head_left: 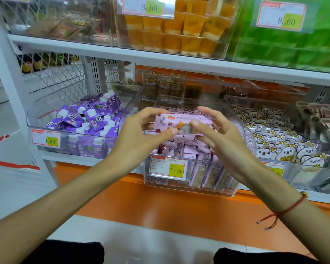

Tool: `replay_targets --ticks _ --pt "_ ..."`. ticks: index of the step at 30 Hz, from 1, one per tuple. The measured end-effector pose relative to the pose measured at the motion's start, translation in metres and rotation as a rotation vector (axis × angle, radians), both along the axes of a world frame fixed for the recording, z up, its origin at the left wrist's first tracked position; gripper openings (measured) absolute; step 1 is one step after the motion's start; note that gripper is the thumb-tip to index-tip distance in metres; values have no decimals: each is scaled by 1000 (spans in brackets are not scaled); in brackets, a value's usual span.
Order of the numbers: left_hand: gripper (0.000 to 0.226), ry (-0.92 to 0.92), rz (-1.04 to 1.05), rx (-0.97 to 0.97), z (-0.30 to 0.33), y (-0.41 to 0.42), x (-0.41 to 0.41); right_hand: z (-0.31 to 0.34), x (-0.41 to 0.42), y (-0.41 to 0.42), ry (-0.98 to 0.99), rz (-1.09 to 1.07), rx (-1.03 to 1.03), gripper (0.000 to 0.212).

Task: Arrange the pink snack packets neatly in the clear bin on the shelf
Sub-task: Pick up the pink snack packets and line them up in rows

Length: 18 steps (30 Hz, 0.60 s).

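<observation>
You held one pink packet over the clear bin, both hands on it.

Your left hand [141, 130] pinched the left end of the pink snack packet [181, 121] and your right hand [215, 134] pinched its right end, fingers curled around it, the packet lying level just above the other pink packets [189, 147] heaped in the clear bin [189, 187]. The bin sat on the shelf between a bin of purple cartons [88, 119] and a bin of koala-print packets [274, 138]; its yellow price tag [169, 168] read 15.80.

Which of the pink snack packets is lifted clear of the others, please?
The pink packet pinched between the left hand and right hand; the rest lie in the clear bin.
</observation>
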State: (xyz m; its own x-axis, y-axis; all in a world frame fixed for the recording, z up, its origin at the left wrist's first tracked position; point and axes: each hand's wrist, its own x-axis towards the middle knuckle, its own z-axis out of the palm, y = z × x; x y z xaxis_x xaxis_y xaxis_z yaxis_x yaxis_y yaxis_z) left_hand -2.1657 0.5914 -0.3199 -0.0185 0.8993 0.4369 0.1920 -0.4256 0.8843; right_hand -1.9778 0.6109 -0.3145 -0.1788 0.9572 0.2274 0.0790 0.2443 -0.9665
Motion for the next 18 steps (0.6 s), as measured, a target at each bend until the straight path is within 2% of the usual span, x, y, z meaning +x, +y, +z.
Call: replay_targets --ticks 3,6,7,9,11,13,16,18 --pt "34 37 -63 89 0 -2 2 -1 2 -3 -284 -13 226 43" --pt "50 93 -67 97 -4 2 1 -1 6 -1 -632 -203 537 39" --pt "56 120 -58 94 -5 4 0 0 6 0 -690 -260 609 38" --pt "56 257 8 118 -8 7 -3 1 6 1 -631 -347 599 32" --pt "41 506 92 181 -10 7 -7 2 4 1 -334 -288 411 27" --pt "25 772 70 220 -15 6 -11 0 -1 1 -69 -167 178 31" --pt "18 1121 37 305 -21 6 -15 -10 -11 0 3 -50 104 39" --pt "20 1211 64 349 -20 7 -17 -15 -17 0 -30 -20 165 56"
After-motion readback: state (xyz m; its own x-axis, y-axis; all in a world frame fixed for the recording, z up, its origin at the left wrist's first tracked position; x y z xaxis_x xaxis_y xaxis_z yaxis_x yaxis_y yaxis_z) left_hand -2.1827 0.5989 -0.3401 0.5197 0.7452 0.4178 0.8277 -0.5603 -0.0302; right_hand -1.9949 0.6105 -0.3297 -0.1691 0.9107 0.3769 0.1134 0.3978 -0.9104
